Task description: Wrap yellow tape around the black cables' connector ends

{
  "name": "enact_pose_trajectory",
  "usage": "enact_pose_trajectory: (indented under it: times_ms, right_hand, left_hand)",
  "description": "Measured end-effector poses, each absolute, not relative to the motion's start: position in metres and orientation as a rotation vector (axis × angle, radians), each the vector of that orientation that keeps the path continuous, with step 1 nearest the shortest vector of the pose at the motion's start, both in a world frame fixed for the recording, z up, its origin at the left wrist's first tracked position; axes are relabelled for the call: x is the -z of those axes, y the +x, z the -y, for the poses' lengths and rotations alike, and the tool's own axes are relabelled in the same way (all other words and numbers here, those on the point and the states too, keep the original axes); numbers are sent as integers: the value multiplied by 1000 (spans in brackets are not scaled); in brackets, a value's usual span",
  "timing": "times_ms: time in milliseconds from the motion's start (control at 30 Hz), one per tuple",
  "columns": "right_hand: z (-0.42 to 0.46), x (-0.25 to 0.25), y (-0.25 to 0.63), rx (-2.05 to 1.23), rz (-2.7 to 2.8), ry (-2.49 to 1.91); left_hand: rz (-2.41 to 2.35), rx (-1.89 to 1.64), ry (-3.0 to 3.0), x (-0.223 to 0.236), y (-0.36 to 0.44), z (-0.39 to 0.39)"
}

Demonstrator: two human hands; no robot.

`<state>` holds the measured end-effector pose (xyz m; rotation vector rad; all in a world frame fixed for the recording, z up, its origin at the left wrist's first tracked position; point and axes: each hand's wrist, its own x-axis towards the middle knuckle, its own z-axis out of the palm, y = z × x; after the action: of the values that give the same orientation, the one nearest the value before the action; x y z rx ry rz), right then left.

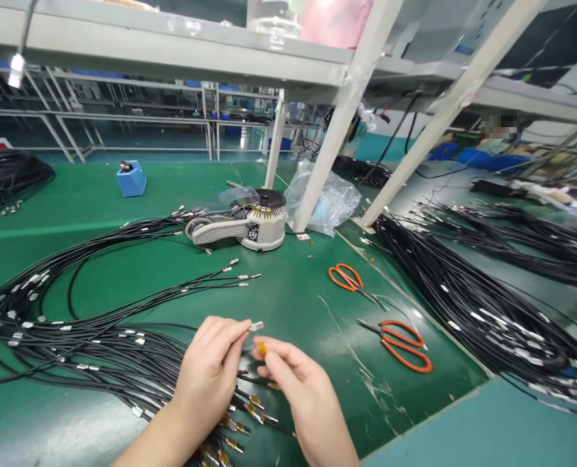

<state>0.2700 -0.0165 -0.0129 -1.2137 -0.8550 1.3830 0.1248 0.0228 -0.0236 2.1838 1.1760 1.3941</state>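
My left hand [215,363] is closed on a black cable, and its silver metal connector [257,326] sticks out past the fingertips. Just to the right, my right hand [305,392] pinches a small piece of amber tape [261,349] between thumb and finger, close to that connector but apart from it. Beneath both hands lies a bundle of black cables [122,363]; several of its ends below my hands carry connectors wrapped in amber tape [253,413]. Other cable ends with bare silver connectors [243,277] lie further up the bench.
A round tape dispenser [263,224] stands mid-bench, with a clear plastic bag [334,201] beside it. Two orange-handled scissors [400,344] lie at right. More cable bundles [473,305] rest beyond the bench seam. A blue tape holder [132,179] sits at back left. Slanted shelf posts [334,123] rise behind.
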Motion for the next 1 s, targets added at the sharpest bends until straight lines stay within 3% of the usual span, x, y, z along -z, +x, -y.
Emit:
enact_pose_trajectory:
  times_ms: [767,1000]
  right_hand:
    - [20,5,260,-1506,759,-1083]
    - [21,12,269,-1246,790,-1200]
  left_hand:
    - [-1009,-1342,2356,22,120,-21]
    - [-1111,-1289,2310,26,122,-20]
